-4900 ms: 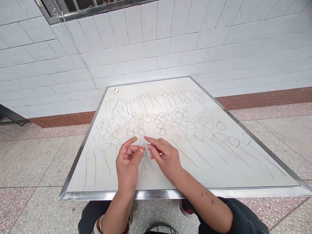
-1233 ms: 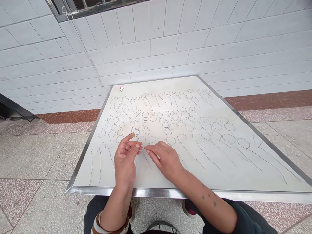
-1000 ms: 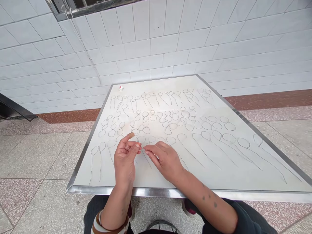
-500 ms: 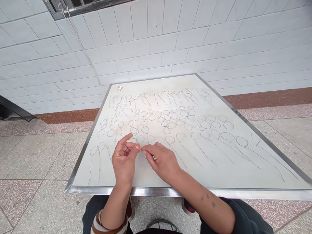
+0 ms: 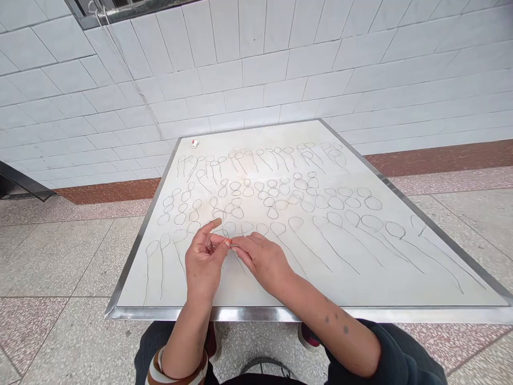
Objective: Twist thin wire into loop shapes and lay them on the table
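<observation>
Above the near part of the white table (image 5: 272,291), both my hands meet at the fingertips. A thin dark wire (image 5: 234,245) shows between them. My left hand (image 5: 204,264) pinches it with thumb and fingers, while one finger is raised. My right hand (image 5: 262,262) pinches the same wire from the other side; its far end is hidden by the fingers. Around and beyond the hands lie several wire pieces: single loops with long tails, such as the looped wire (image 5: 295,222), and double-loop figures, such as the figure-eight wire (image 5: 272,187).
A metal edge (image 5: 256,314) frames the table. At its back left corner lies a small white and red object (image 5: 195,143). A white tiled wall (image 5: 224,99) stands behind, with a cord (image 5: 140,95) hanging on it. Part of a stool (image 5: 267,364) shows below.
My fingertips stay together, and a short bit of wire now shows between them. The whole view has shifted slightly.
</observation>
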A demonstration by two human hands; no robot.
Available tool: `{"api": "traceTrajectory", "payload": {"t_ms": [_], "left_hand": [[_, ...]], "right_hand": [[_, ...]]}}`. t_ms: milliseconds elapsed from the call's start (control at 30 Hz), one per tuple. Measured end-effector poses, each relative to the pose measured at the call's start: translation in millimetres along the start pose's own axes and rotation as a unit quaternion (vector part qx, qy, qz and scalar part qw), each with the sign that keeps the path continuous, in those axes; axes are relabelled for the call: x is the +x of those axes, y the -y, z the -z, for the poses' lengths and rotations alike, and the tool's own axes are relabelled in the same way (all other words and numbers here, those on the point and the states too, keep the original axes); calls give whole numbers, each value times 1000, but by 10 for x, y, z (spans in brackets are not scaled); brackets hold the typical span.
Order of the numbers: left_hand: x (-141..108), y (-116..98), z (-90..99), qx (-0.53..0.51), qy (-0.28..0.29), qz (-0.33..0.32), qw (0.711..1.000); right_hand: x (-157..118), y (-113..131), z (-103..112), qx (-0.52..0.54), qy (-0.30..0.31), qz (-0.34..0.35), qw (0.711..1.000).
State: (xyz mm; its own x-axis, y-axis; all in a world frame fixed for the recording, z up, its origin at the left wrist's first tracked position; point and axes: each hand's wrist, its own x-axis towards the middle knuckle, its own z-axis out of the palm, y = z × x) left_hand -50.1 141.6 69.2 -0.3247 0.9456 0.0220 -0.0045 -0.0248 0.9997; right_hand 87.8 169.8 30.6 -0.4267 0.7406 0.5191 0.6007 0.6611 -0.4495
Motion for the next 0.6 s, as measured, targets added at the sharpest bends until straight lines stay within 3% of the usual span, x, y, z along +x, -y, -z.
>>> {"api": "traceTrajectory", "payload": {"t_ms": [133,267,500,600], "left_hand": [[13,3,25,10,11,4,1000],[7,10,27,25,9,0,1000],[14,-42,76,46,38,5,998],[36,-51,107,52,57,2,997]], "right_hand": [[6,-43,-37,-30,-7,47,998],[21,-63,-42,-21,-2,42,999],[64,-29,57,182,73,-58,979],[79,-16,77,216,79,-75,970]]}}
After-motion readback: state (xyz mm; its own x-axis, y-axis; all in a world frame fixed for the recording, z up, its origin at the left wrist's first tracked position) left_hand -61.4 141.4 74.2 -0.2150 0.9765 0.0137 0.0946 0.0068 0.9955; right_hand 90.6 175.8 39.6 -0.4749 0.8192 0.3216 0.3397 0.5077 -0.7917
